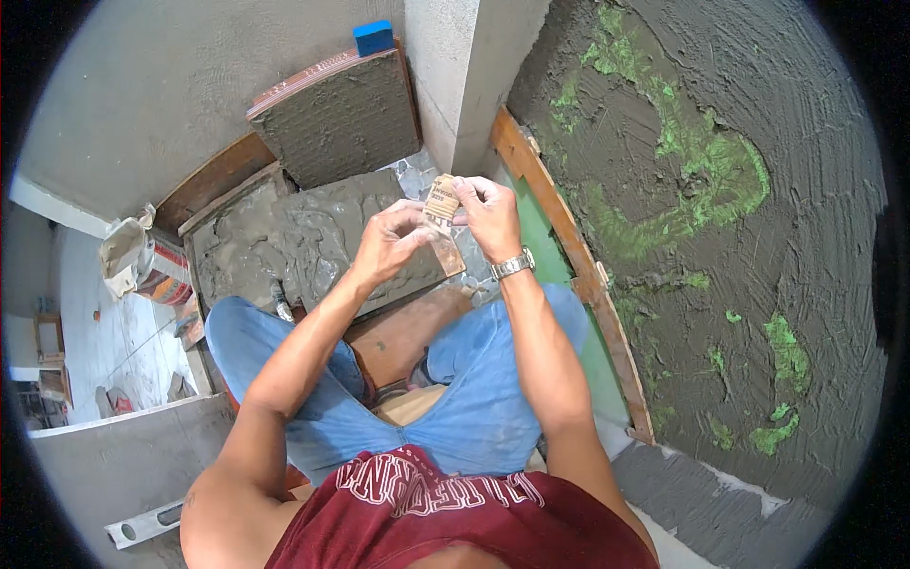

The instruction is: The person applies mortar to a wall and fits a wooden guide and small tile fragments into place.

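Observation:
In front of me, my left hand (pixel 390 239) and my right hand (pixel 491 217) are both closed on a small piece of brown cardboard (pixel 440 197) with dark print and lines. My left fingertips pinch its left side, while the right thumb and fingers grip its upper right. Both hands look dusty with grey residue. Below and to the left lies a board heaped with wet grey mortar (pixel 327 232). A mortar-smeared tool handle (pixel 281 300) rests at its near edge, beside my left knee; the tool's other end cannot be made out.
A tile with mortar-coated back (pixel 336 119) leans at the wall, a blue block (pixel 373 37) on top. A bucket (pixel 144 264) stands left. On the right, a wooden strip (pixel 573 251) borders a mortar-covered surface (pixel 682 247) with green patches. A spirit level (pixel 142 527) lies lower left.

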The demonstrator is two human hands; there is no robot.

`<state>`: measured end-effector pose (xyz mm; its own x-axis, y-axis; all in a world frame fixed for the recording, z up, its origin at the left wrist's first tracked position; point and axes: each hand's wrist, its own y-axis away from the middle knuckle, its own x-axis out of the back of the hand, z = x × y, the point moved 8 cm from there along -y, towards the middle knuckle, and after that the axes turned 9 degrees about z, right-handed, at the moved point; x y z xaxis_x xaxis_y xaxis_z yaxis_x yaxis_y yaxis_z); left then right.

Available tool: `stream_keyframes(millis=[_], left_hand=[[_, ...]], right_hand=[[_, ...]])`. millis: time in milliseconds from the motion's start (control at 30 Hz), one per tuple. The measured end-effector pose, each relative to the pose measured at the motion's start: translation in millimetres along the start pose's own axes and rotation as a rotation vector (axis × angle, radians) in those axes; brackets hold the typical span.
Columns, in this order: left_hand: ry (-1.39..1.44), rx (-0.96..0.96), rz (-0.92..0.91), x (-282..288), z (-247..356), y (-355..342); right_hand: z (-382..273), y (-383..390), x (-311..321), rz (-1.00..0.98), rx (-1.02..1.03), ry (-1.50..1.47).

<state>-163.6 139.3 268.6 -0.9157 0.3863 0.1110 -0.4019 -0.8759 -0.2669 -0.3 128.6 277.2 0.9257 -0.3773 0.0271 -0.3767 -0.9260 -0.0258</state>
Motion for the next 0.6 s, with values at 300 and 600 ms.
stream_keyframes(millis=[300, 600], left_hand=[[0.341, 0.256, 0.282, 6, -27, 4], [0.537, 0.480, 0.390, 21, -40, 4]], right_hand=[[-15, 8, -14, -0.046, 0.217, 0.068], [-13, 22, -41, -0.298, 0.221, 0.091]])
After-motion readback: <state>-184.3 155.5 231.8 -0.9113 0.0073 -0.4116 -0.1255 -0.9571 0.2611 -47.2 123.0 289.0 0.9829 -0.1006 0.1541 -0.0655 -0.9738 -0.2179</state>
